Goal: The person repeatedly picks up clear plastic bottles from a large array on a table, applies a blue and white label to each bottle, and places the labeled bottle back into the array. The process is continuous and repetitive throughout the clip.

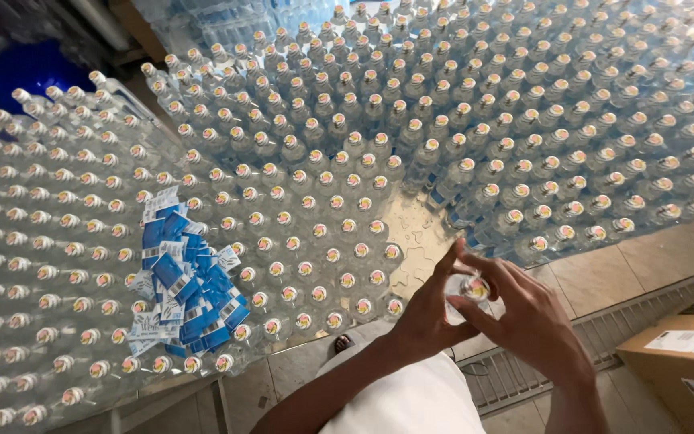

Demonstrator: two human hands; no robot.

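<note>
At the left, a heap of blue and white labels (pixel 182 277) lies on top of the massed clear bottles (pixel 299 201) that crowd the wet metal counter (pixel 411 233). Right of the heap, near the counter's front edge, the left hand (pixel 427 309) has its grip closed around the side of a single clear bottle (pixel 469 291) held in the air. The right hand (pixel 524 317) meets it from the other side, fingers (pixel 487 269) pinching over the bottle's cap, with a cardboard box (pixel 684 362) farther right on the floor.
</note>
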